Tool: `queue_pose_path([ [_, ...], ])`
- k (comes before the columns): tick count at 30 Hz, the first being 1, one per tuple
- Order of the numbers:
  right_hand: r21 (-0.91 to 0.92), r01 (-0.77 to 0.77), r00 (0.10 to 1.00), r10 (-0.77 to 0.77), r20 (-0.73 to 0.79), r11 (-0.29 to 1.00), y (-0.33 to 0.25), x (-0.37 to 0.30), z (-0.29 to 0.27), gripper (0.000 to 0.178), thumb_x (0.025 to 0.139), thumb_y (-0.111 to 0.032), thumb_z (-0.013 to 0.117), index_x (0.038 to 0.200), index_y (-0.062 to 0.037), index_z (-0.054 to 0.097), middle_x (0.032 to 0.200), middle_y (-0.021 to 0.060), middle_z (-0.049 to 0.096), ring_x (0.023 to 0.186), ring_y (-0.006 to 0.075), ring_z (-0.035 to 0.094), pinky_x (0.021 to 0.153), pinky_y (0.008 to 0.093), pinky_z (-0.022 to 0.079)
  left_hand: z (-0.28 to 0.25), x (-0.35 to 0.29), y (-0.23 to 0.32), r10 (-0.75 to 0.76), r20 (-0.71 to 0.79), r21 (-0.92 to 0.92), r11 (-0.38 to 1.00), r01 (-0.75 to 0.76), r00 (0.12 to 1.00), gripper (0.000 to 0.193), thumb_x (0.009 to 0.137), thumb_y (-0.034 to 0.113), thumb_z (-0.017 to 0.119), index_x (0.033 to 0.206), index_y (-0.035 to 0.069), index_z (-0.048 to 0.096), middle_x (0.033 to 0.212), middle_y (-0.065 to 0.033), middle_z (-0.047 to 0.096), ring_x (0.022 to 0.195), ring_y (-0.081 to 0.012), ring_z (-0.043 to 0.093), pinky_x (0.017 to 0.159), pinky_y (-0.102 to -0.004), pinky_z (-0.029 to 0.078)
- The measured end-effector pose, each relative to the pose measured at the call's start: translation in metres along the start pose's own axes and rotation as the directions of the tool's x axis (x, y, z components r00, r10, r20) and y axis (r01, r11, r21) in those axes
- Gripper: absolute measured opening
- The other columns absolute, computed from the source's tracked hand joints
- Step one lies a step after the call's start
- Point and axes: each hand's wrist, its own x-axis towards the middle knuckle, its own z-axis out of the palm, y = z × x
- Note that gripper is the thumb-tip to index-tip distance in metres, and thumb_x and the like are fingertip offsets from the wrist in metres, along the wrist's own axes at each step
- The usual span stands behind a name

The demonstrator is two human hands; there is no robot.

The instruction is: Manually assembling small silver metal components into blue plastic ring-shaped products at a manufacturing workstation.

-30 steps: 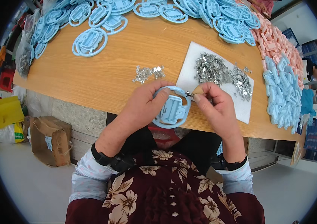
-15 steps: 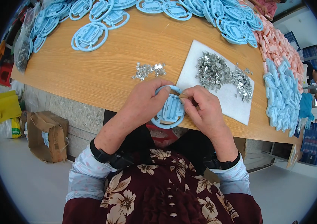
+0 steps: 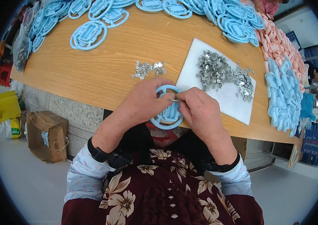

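A light-blue round plastic housing (image 3: 171,113) with a rectangular compartment in its middle is held over the table's near edge. My left hand (image 3: 144,100) grips its left rim, the thumb reaching over the top. My right hand (image 3: 201,109) is closed in a pinch on a small thin metal piece (image 3: 174,100), which lies across the upper part of the housing near my left thumb. The fingers partly cover the piece, so its exact shape is hidden. Small silver metal clips (image 3: 148,69) lie in a loose cluster just beyond my hands.
A white foam sheet (image 3: 232,108) to the right carries heaps of small metal pieces (image 3: 214,69). Similar blue housings (image 3: 89,35) lie along the far side. Pink plastic parts (image 3: 277,41) and blue ones (image 3: 283,95) are piled at right. A cardboard box (image 3: 48,137) stands on the floor at left.
My right hand has shifted slightly left over the housing's upper part, its knuckles turned more upward. The thin metal piece now shows between the fingertips. The left hand keeps its grip.
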Motion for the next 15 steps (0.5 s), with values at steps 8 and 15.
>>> queue_pose_path([
  [8, 0.118, -0.185, 0.983, 0.181, 0.042, 0.976, 0.005, -0.015, -0.016, 0.018, 0.094, -0.010, 0.061, 0.111, -0.0070, 0.063, 0.091, 0.0143, 0.064, 0.085, 0.0390, 0.063, 0.073, 0.0447, 0.052, 0.003, 0.001, -0.004, 0.001, -0.035, -0.058, 0.998, -0.003, 0.999, 0.037, 0.092, 0.016, 0.061, 0.123, -0.002, 0.065, 0.096, -0.0089, 0.072, 0.083, -0.0126, 0.067, 0.076, -0.0282, 0.055],
  [15, 0.262, -0.489, 0.872, 0.470, 0.136, 0.832, -0.003, -0.021, -0.024, 0.032, 0.100, -0.014, 0.060, 0.130, -0.0065, 0.058, 0.084, 0.0138, 0.066, 0.076, 0.0225, 0.065, 0.072, 0.0319, 0.052, 0.002, 0.001, -0.011, -0.012, 0.000, -0.256, 0.967, 0.011, 1.000, 0.032, 0.098, 0.013, 0.051, 0.123, -0.003, 0.064, 0.101, -0.0063, 0.071, 0.088, -0.0104, 0.067, 0.079, -0.0266, 0.055],
])
